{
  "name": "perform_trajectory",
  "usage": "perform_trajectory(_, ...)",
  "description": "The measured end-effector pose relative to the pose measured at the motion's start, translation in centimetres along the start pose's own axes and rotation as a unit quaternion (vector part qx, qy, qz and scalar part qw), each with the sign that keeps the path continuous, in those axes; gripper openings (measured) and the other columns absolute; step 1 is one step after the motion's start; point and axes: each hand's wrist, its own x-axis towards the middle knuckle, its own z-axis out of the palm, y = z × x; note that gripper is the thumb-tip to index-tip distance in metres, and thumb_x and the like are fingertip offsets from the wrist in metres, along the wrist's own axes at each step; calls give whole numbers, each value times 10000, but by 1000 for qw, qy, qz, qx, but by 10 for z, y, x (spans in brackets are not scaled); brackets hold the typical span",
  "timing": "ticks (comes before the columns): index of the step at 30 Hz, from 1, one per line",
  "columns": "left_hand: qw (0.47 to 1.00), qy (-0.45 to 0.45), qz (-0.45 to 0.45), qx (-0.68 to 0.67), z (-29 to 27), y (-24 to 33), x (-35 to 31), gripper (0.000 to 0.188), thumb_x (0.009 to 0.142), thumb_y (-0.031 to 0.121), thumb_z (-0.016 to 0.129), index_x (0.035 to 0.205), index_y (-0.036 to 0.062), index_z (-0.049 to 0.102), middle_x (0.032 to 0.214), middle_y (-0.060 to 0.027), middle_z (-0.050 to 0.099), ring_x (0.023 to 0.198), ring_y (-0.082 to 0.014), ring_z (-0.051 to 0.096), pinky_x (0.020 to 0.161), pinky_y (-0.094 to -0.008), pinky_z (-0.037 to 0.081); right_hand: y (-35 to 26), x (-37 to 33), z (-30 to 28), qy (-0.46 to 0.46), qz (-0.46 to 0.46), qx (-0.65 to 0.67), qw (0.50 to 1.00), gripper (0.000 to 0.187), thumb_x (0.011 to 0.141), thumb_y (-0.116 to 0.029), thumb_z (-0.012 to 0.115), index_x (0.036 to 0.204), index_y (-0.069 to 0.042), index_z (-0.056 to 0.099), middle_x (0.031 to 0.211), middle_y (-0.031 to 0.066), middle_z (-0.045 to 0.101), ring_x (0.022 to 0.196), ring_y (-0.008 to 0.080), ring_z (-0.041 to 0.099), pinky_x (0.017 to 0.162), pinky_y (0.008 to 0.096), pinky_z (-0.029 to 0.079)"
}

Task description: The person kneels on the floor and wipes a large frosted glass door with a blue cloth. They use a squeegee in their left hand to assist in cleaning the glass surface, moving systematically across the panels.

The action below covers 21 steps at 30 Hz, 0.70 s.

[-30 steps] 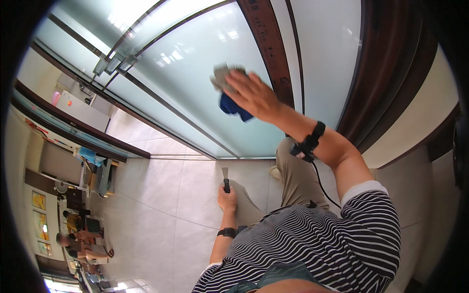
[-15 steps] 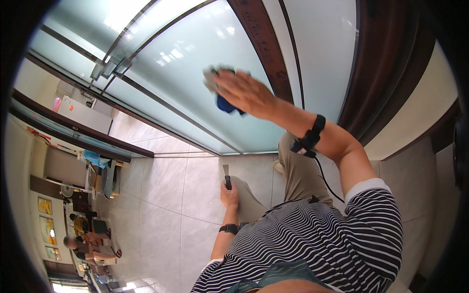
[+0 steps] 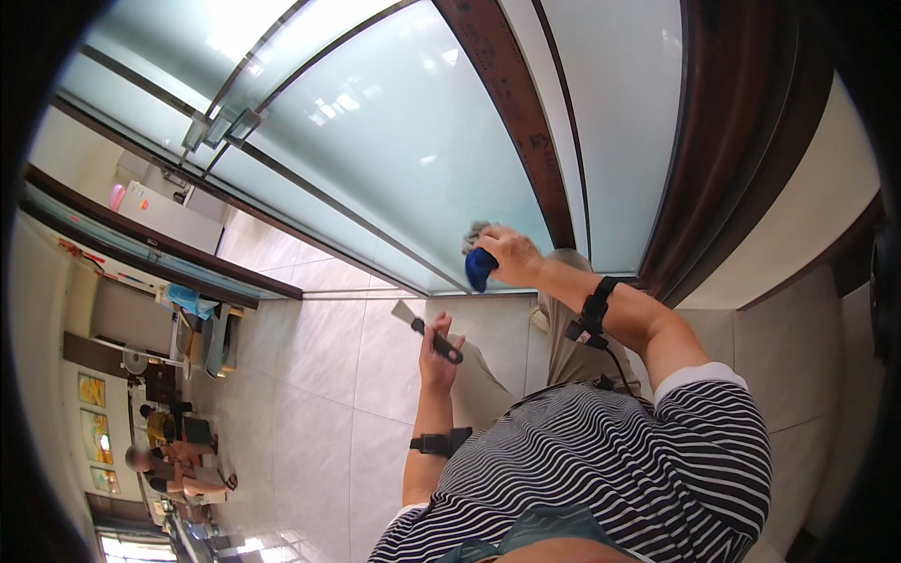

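Observation:
My right hand [image 3: 516, 256] is closed round a bunched blue and grey cloth [image 3: 481, 270], held against the lower part of a frosted glass door panel [image 3: 394, 141]. Lower down, by my knee, my left hand [image 3: 436, 364] holds a scraper [image 3: 417, 324] with a black handle and a flat metal blade. The blade points up and to the left, apart from the glass, and some of the fingers are loosened from the handle. Black straps with small devices sit on both of my forearms.
A dark brown frame strip [image 3: 511, 103] runs down the glass, and metal bars with a bracket [image 3: 221, 127] cross it on the left. Beyond the doorway stands a white cabinet [image 3: 174, 220]. Grey floor tiles [image 3: 310, 375] lie below. People [image 3: 178, 464] sit far left.
My right hand has moved the cloth down the glass, slightly to the right. In my left hand the scraper has tilted left, and more of its handle shows.

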Motion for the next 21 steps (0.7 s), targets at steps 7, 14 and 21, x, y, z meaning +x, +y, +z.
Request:
perform_trajectory(7, 975, -178, -37, -130, 61, 10, 2, 526, 1021, 449, 399, 1403, 90, 452, 1416, -107, 476, 1302, -291, 455, 1076, -467, 372, -49, -36, 31, -191, 392, 678, 591, 370, 858, -336, 692, 1085, -50, 633, 977, 55, 667, 856, 141, 651, 767, 280, 527)
perform_trajectory(14, 994, -85, -66, 31, 71, -19, 4, 438, 1019, 381, 451, 1325, 68, 472, 1297, -111, 552, 1113, -211, 586, 936, -347, 484, -48, -54, 54, 79, 155, 192, 966, 553, 841, -440, 694, 1155, 8, 610, 1334, 274, 463, 1259, 394, 441, 1050, 411, 358)
perform_trajectory(21, 870, -135, 76, 469, 37, -47, 42, 407, 895, 323, 603, 1139, -3, 583, 995, -167, 641, 893, -234, 627, 734, -346, 494, -35, -69, 57, -93, 334, 484, 803, 260, 919, -193, 618, 1063, 22, 635, 931, 49, 659, 846, 115, 598, 747, 273, 489)
